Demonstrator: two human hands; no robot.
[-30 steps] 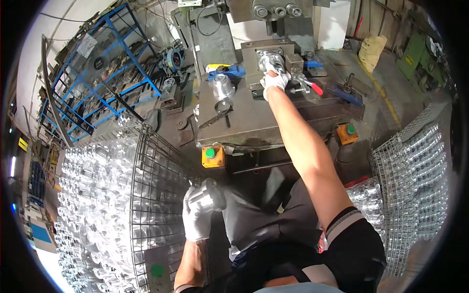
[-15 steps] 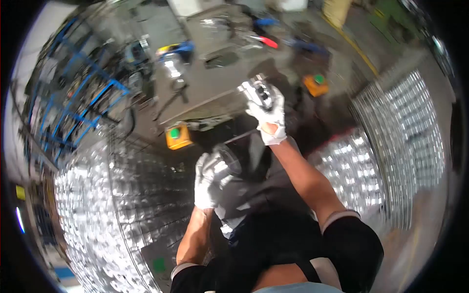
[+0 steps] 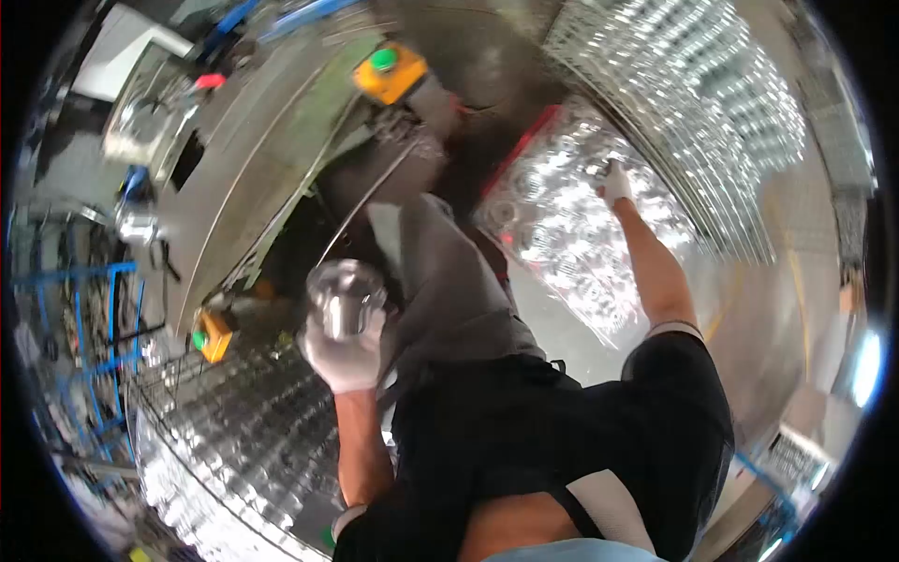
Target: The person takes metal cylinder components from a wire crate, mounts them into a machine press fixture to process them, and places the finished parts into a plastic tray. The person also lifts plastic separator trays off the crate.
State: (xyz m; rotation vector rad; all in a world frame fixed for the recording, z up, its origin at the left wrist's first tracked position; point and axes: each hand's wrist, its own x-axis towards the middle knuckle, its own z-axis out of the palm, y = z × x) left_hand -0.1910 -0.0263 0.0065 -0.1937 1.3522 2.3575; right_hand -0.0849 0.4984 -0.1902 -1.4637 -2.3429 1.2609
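My left hand [image 3: 343,362], in a white glove, is closed around a shiny metal cup [image 3: 347,304] with a round rim, held upright in front of my legs. Far to the right my right hand [image 3: 616,185], also gloved in white, is at the top of a heap of shiny metal cups [image 3: 571,220]. Its fingers look curled at a darker piece among the glittering cups. Whether that piece is in the hand or lies on the heap I cannot make out.
A worktable [image 3: 253,169] runs along the upper left, with a yellow green-button box [image 3: 391,75] and another yellow box [image 3: 215,335] at its near edge. A wire cage of shiny parts [image 3: 253,440] stands lower left. Stacked shiny metal parts [image 3: 693,84] rise beyond the heap.
My view has turned right. My right hand has moved from above the worktable, where it held a shiny metal part, to the heap. My left hand still holds its metal cup.
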